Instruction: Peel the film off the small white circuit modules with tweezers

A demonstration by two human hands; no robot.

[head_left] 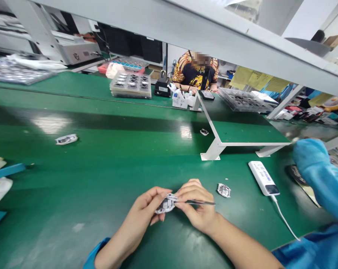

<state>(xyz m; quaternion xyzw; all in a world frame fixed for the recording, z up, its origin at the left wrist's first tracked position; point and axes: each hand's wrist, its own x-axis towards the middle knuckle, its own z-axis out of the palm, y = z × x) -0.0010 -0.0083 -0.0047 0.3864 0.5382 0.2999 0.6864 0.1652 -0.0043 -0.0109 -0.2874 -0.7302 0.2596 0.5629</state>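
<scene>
My left hand (144, 209) grips a small white-framed electronic part (167, 204), thumb on top and fingers beneath. It looks like a watch-sized housing with dark and silver components inside. Pinched in my right hand (197, 204) is a thin metal tool, apparently tweezers (202, 203); its shaft sticks out to the right. Its working end lies at the part's right edge, mostly behind my fingers. A similar white-framed part (224, 190) rests on the green bench to the right of my right hand, and another housing (66, 139) lies far to the left.
A white-legged green riser (250, 143) stands at the back right, with a small part (204, 132) beside its leg. A white device (262, 178) trails a cable. Stacked trays (131, 85) stand at the back. Another person (195, 73) sits opposite; a blue sleeve (320, 175) is at right.
</scene>
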